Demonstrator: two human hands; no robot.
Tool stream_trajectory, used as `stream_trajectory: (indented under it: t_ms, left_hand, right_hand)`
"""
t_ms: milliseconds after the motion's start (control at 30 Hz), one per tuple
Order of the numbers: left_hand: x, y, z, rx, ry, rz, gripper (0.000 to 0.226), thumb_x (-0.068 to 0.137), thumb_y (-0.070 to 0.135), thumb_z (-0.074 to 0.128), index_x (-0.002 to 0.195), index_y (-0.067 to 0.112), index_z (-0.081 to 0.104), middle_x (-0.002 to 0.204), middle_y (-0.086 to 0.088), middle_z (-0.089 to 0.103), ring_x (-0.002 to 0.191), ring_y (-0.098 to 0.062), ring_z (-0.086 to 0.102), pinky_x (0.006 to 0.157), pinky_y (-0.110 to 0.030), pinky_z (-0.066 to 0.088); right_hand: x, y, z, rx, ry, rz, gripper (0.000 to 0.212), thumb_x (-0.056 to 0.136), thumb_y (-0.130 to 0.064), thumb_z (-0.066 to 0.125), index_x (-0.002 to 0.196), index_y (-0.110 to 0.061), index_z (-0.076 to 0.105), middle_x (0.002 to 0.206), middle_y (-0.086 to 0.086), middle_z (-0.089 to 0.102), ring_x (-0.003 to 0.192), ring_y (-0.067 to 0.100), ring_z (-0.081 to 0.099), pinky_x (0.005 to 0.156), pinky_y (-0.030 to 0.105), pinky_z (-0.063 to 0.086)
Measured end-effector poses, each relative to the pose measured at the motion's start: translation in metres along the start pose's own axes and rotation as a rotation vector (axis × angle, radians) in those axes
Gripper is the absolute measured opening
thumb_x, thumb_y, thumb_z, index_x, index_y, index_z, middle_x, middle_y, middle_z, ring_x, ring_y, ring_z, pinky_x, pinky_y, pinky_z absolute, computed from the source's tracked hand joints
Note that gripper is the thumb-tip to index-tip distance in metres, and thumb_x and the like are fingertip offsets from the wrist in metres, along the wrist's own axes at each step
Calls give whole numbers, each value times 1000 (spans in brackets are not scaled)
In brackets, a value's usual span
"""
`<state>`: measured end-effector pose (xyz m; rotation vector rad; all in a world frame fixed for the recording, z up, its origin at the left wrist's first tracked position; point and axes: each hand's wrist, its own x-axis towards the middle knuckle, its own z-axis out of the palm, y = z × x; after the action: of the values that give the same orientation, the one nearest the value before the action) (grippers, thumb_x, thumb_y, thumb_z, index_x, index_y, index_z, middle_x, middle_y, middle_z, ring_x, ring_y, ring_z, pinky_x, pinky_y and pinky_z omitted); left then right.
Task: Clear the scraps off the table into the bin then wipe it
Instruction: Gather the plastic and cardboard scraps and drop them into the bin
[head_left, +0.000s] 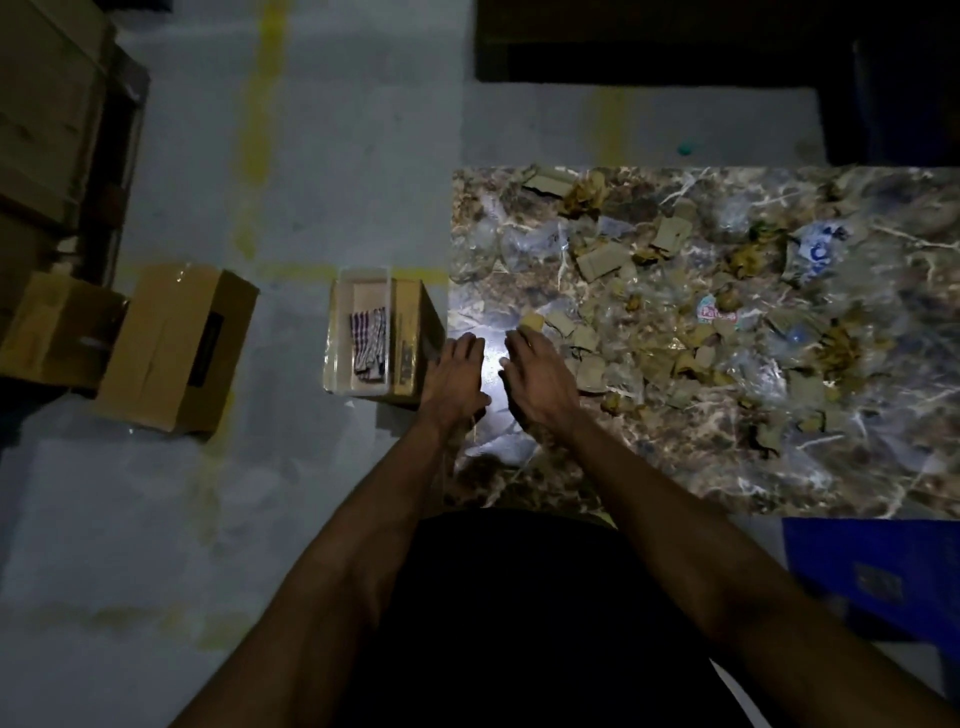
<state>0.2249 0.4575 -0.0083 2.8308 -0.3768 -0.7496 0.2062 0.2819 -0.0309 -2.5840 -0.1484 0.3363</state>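
Both hands, the left hand (457, 376) and right hand (540, 374), lie flat with straight fingers, holding nothing, at the glossy marble-patterned table (857, 467) corner. Torn cardboard, crumpled paper and clear plastic scraps (675, 322) litter it. A clear plastic bin (332, 332) stands just left of it, holding a striped cloth (370, 340).
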Motion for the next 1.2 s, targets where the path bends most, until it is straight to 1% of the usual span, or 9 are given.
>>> stream_trajectory:
  t_ms: [200,367,533,733,833,900,967,1100,1200]
  left_hand:
    - [35,-31,-12,17,-95,60,135,70,49,90,164,10,0,171,-14,-6,158,-35,0,123,-54,21]
    - [46,-46,-22,-6,-86,139,108,82,30,84,163,11,14,171,-15,5,156,-36,14,123,-50,26]
    - [58,-50,-35,13,-21,159,110,63,38,96,150,12,35,153,-13,36,136,-34,42,108,-44,41]
    - [62,-45,-34,34,-79,127,119,81,23,84,164,10,-1,171,-15,-6,158,-33,3,127,-46,15]
    - [64,-41,-32,60,-65,121,105,89,-2,69,164,10,-4,170,-20,-11,158,-36,0,126,-47,14]
    - [67,-35,-32,105,-62,148,96,94,-3,62,164,12,-3,167,-30,-7,156,-45,5,123,-52,20]
    - [69,-28,-37,128,-57,159,83,102,-2,50,164,14,-2,163,-39,0,152,-52,14,119,-55,28]
    - [75,-20,-40,195,-47,140,74,105,6,47,163,6,1,160,-41,15,145,-52,29,115,-51,36]
    - [85,-21,-37,204,-52,138,80,91,17,71,159,7,30,147,-38,44,127,-47,54,94,-46,54]
  right_hand:
    - [17,15,15,-59,-92,153,74,107,-59,21,167,-14,14,174,10,10,161,29,9,128,52,17]
    - [5,14,10,-101,53,414,75,106,-59,20,166,-15,18,174,13,12,160,37,6,128,57,13]
    - [38,-25,16,-103,30,234,66,110,-55,19,166,-20,20,173,10,19,160,34,12,128,55,17]
    - [46,-19,23,-68,-110,196,65,109,-61,16,167,-33,6,175,-1,5,162,27,2,130,53,7]
    - [38,-6,3,-142,-5,288,58,112,-51,27,166,-31,18,173,4,20,158,30,19,123,50,22]
    - [50,-9,-11,-174,105,289,52,110,-44,36,153,-17,43,154,15,47,137,38,48,105,49,45]
    - [74,-21,-25,-193,197,256,41,107,-36,44,138,-10,54,135,17,57,116,39,57,90,45,49]
    - [131,-33,-42,-241,146,174,57,104,-30,46,157,-15,36,162,13,38,148,39,35,117,54,35]
    - [151,-20,-44,-278,-40,124,67,107,-36,42,167,-24,14,174,8,14,160,38,7,127,60,13]
